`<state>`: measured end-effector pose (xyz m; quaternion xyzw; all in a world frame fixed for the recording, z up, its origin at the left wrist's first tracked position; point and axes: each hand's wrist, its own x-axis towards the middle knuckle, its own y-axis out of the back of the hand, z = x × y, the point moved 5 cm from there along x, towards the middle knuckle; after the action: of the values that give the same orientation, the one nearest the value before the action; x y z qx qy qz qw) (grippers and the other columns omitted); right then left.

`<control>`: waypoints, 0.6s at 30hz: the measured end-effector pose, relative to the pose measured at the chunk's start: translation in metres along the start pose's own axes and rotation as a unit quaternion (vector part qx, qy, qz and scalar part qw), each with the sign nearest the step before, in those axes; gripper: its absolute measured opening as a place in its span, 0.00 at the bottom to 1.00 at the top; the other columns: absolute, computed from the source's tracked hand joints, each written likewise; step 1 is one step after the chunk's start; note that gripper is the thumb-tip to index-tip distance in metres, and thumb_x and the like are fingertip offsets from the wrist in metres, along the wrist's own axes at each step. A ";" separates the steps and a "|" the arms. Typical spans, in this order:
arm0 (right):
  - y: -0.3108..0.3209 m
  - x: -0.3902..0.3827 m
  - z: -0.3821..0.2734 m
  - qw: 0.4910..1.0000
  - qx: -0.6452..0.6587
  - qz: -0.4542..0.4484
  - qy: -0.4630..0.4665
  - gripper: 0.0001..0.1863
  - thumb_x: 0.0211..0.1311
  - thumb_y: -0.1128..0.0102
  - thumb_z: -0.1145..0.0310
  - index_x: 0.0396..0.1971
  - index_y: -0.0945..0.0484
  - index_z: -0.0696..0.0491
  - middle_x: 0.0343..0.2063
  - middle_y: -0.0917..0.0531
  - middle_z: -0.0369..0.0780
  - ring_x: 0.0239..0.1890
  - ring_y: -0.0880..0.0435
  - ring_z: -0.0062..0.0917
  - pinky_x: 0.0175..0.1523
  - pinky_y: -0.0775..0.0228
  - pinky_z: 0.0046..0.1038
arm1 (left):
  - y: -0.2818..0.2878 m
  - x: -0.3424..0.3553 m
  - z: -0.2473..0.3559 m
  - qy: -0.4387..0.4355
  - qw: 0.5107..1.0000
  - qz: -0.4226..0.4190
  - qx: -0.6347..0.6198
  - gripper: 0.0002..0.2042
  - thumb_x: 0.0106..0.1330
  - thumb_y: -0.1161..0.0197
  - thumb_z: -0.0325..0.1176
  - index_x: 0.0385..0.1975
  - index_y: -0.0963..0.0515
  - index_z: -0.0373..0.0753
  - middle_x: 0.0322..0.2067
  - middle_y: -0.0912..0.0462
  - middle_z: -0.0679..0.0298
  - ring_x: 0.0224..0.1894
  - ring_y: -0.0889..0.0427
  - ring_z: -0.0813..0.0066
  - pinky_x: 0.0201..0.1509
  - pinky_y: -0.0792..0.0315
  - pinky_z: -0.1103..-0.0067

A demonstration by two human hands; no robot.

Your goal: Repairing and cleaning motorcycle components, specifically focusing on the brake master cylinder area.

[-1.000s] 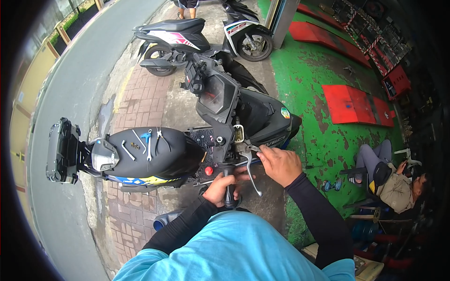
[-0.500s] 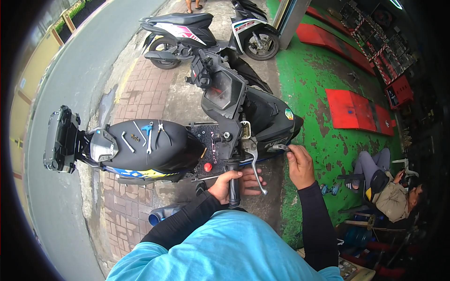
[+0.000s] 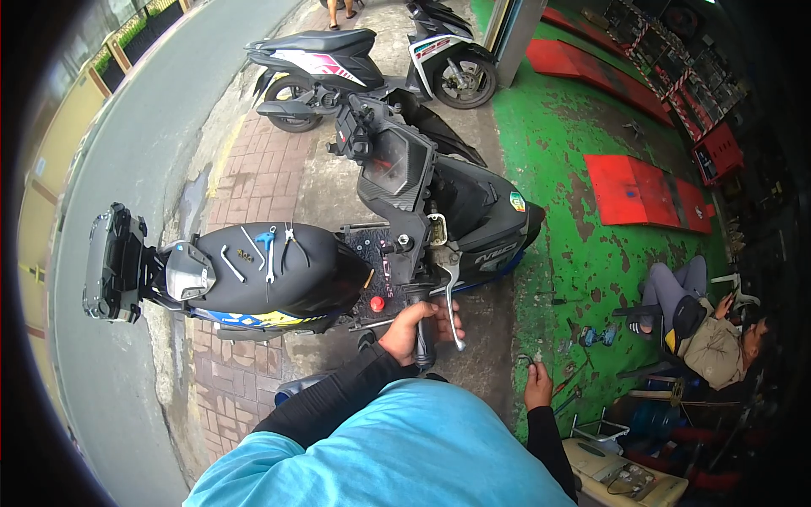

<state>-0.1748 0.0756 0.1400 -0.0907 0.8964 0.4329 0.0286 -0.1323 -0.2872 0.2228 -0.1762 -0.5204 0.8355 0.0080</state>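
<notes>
My left hand (image 3: 414, 329) is wrapped round the black handlebar grip (image 3: 424, 342) of a dark scooter, its fingers curled toward the silver brake lever (image 3: 453, 313). Beside the lever's pivot, the fluid reservoir (image 3: 438, 230) stands uncovered, pale inside. Off to the right, apart from the scooter, my right hand (image 3: 538, 387) pinches a small dark curved piece (image 3: 525, 359) whose kind is unclear. On the scooter seat (image 3: 296, 279) lie a blue-handled tool (image 3: 267, 241), pliers (image 3: 295, 243), a bent metal tool (image 3: 232, 264) and several small brass-coloured parts (image 3: 245, 255).
A red round cap (image 3: 377, 302) sits on the footboard. Beyond stands a white-and-pink scooter (image 3: 325, 68). Red ramps (image 3: 646, 193) lie on the green floor at right, where a seated person (image 3: 710, 338) is near. A blue power tool (image 3: 596, 335) rests on the floor.
My right hand has moved back toward my body, away from the scooter's front, with the small piece. The left fingers, stretched out before, now curl in by the brake lever.
</notes>
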 end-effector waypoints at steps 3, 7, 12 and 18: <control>-0.008 -0.034 0.040 0.999 -0.025 -0.003 -0.038 0.15 0.74 0.51 0.60 0.42 0.24 0.57 0.28 0.20 0.48 0.31 0.20 0.41 0.36 0.32 0.37 | -0.035 -0.006 0.011 0.001 0.997 -0.052 -0.054 0.31 0.60 0.45 0.46 0.61 0.32 0.32 0.50 0.21 0.48 0.58 0.24 0.51 0.68 0.35 0.57; -0.016 -0.077 0.077 0.989 -0.045 -0.050 -0.133 0.15 0.75 0.52 0.60 0.39 0.24 0.57 0.30 0.20 0.49 0.33 0.20 0.43 0.39 0.31 0.39 | -0.032 -0.005 0.009 0.001 0.992 -0.092 -0.090 0.33 0.63 0.47 0.47 0.65 0.35 0.31 0.53 0.23 0.47 0.60 0.25 0.52 0.69 0.36 0.58; -0.028 -0.119 0.130 0.987 -0.037 -0.024 -0.153 0.14 0.74 0.50 0.61 0.38 0.24 0.57 0.29 0.20 0.51 0.33 0.21 0.48 0.39 0.31 0.40 | -0.008 0.002 0.001 -0.018 0.999 -0.012 -0.046 0.19 0.64 0.47 0.44 0.45 0.26 0.34 0.36 0.20 0.56 0.43 0.19 0.57 0.57 0.29 0.64; -0.035 -0.131 0.147 0.978 -0.034 -0.020 -0.203 0.14 0.74 0.49 0.62 0.37 0.24 0.58 0.31 0.19 0.51 0.34 0.21 0.49 0.39 0.31 0.41 | 0.024 0.004 -0.006 -0.014 0.985 -0.130 -0.114 0.21 0.64 0.48 0.44 0.50 0.26 0.34 0.40 0.19 0.53 0.47 0.19 0.57 0.60 0.29 0.66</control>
<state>-0.0434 0.1875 0.0385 -0.0194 0.8546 0.4721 0.2155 -0.1297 -0.2921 0.1979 -0.0950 -0.6304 0.7653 0.0886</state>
